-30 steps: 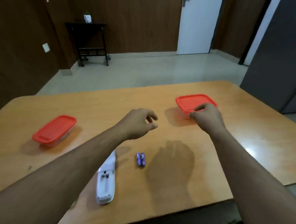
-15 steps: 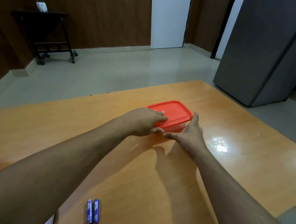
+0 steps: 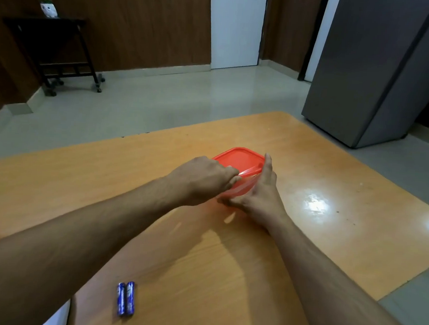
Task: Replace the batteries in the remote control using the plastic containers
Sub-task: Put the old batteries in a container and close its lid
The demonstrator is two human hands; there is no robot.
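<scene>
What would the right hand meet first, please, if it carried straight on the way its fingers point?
Probably nothing on the table: the right hand points away past the container's red lid, over bare table; depth is uncertain.

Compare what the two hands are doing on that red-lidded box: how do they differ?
The left hand is curled, its fingers pinching the near edge of the red lid and lifting it; the right hand is open and flat, pressed against the side of the box to steady it. Both touch the same box on the table.

Dim indoor light, white glare on the table (image 3: 315, 205), soft forearm shadows, wide-angle edge bending.
</scene>
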